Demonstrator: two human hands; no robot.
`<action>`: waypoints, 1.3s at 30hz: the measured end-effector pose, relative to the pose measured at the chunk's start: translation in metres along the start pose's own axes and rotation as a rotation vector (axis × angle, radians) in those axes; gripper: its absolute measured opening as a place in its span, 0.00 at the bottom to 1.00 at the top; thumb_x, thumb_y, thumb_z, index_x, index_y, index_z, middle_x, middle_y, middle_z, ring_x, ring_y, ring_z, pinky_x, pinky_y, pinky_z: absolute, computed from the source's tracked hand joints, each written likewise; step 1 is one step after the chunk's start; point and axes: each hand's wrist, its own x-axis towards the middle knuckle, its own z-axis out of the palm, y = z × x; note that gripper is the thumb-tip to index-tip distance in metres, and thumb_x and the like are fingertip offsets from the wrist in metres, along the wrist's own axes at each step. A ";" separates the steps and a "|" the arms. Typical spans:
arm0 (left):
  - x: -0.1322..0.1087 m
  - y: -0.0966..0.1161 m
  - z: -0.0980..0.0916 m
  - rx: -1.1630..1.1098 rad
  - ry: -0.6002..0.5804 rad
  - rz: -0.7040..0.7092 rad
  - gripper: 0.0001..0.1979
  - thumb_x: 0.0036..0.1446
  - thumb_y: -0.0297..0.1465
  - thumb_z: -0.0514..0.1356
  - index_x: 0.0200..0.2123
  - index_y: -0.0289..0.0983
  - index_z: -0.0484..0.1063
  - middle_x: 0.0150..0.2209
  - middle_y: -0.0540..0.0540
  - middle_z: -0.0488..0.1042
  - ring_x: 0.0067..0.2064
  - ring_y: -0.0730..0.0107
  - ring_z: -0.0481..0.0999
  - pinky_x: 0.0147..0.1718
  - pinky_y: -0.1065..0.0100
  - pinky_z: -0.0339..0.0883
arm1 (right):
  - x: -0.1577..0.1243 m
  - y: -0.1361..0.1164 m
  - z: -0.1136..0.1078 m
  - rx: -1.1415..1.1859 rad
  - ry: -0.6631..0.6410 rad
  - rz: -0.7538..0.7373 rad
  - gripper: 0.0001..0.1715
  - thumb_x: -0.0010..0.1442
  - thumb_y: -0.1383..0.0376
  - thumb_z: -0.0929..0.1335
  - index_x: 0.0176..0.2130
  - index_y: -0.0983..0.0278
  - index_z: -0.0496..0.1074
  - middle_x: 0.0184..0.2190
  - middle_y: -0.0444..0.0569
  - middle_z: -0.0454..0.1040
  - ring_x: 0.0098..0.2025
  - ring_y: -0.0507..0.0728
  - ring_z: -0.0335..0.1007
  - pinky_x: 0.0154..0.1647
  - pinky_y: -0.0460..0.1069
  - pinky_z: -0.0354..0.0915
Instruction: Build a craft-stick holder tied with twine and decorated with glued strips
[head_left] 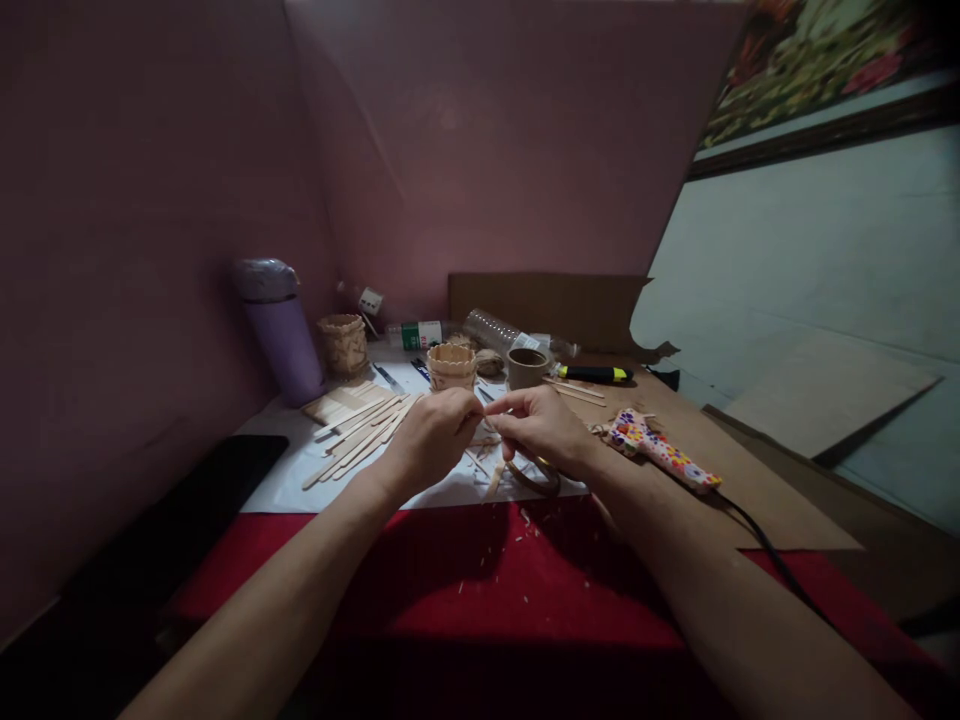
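My left hand [433, 436] and my right hand [541, 428] meet above the white sheet [292, 472], fingertips pinched together on a small wooden stick piece [484, 425] between them. Both hands are closed. A spread of wooden craft sticks [365, 430] lies just left of my left hand. A small stick-built basket [451, 366] stands right behind the hands. A tape ring [534, 476] lies under my right wrist.
A purple tumbler [279, 330] and a woven basket [343, 345] stand at the back left. A brown cup [527, 367], a yellow-black cutter [594, 374] and a patterned glue gun [660, 450] with its cord lie to the right. Cardboard [555, 305] leans behind. Red cloth [487, 580] covers the near edge.
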 end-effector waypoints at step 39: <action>0.014 0.010 -0.013 -0.903 -0.004 -0.799 0.07 0.39 0.28 0.65 0.20 0.32 0.71 0.12 0.56 0.61 0.16 0.83 0.56 0.15 0.76 0.47 | -0.003 0.002 0.002 -0.449 0.298 -0.337 0.07 0.56 0.70 0.66 0.38 0.65 0.72 0.24 0.46 0.75 0.24 0.52 0.67 0.28 0.46 0.58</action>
